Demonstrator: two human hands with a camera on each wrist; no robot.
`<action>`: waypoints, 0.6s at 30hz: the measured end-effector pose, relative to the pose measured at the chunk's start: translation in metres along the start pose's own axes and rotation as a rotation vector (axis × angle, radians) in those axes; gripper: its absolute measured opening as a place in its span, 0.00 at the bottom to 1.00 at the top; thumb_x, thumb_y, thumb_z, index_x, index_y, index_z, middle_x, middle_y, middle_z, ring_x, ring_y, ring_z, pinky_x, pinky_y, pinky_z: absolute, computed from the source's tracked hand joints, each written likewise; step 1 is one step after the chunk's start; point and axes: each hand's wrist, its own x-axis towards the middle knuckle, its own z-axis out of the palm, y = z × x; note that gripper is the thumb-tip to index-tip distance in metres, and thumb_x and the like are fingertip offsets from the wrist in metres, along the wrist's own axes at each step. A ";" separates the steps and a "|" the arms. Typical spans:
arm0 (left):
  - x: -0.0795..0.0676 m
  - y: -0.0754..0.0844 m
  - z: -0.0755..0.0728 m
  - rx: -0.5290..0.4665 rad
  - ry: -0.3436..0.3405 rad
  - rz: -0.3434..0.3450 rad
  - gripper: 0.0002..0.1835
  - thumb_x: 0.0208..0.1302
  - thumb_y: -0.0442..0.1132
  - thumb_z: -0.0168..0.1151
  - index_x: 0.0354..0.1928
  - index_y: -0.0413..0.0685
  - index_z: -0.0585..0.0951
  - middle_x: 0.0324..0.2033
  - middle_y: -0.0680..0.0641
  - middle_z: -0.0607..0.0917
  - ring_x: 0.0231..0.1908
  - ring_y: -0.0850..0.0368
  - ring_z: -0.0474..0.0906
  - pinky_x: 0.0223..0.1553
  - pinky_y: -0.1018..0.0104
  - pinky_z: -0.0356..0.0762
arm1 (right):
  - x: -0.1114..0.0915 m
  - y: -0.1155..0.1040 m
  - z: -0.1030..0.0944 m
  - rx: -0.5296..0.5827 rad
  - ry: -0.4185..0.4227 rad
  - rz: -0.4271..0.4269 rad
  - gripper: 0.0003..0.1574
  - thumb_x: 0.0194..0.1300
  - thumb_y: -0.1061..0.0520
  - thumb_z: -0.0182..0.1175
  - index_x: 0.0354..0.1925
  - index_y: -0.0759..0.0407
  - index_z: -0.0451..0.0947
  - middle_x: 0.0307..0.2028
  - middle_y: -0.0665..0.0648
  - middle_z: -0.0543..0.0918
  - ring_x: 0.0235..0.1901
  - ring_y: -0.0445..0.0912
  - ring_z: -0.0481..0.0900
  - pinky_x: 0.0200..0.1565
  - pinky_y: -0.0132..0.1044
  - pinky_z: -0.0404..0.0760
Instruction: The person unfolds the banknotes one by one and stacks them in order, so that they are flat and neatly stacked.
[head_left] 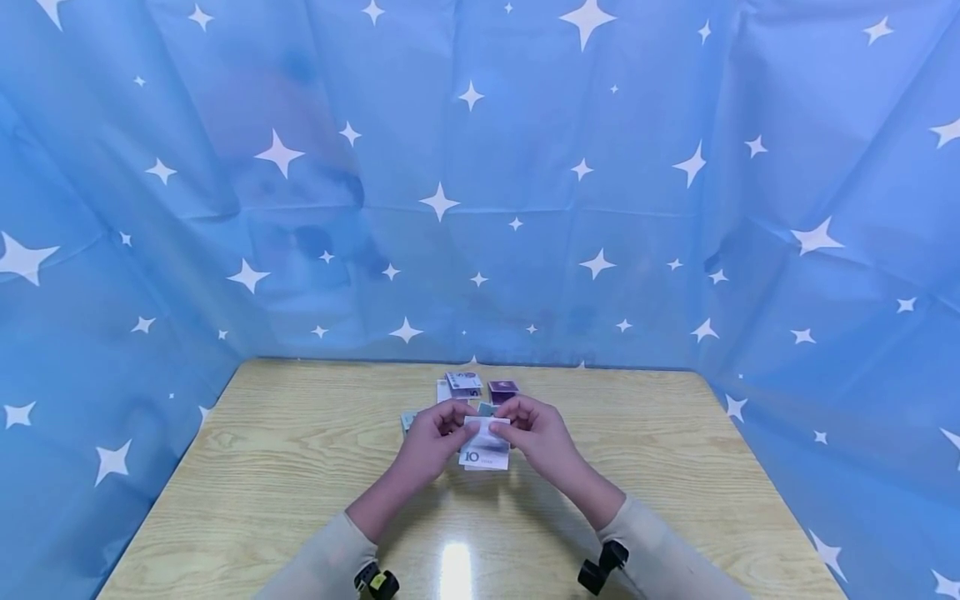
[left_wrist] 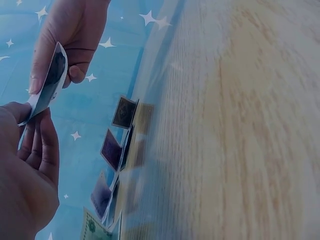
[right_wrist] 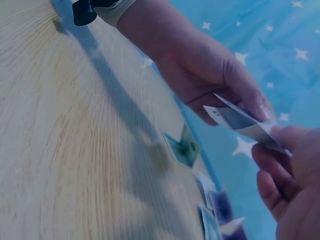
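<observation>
Above the table, both hands hold one folded banknote (head_left: 484,454) marked 10. My left hand (head_left: 435,435) pinches its upper left part between thumb and fingers, and my right hand (head_left: 536,429) pinches the upper right part the same way. From the right wrist the banknote (right_wrist: 240,125) appears bent, its two leaves apart at the near end. Beyond the hands, folded banknotes stand on the table: a purple-grey one (head_left: 465,381), a dark purple one (head_left: 502,389) and a greenish one (head_left: 407,419) partly hidden behind the left hand.
The wooden table (head_left: 315,467) reaches back to a blue star-patterned curtain (head_left: 517,167), which also hangs at both sides. In the left wrist view a green banknote (left_wrist: 95,227) stands lowest in a row of folded notes. Each wrist wears a small black camera (head_left: 602,567).
</observation>
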 end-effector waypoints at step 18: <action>0.000 0.001 0.001 0.214 0.079 0.197 0.04 0.73 0.35 0.77 0.43 0.55 0.92 0.35 0.55 0.82 0.33 0.58 0.80 0.35 0.67 0.83 | -0.001 -0.004 -0.006 -0.125 -0.093 -0.088 0.03 0.76 0.62 0.72 0.45 0.61 0.87 0.30 0.57 0.84 0.27 0.44 0.76 0.30 0.31 0.76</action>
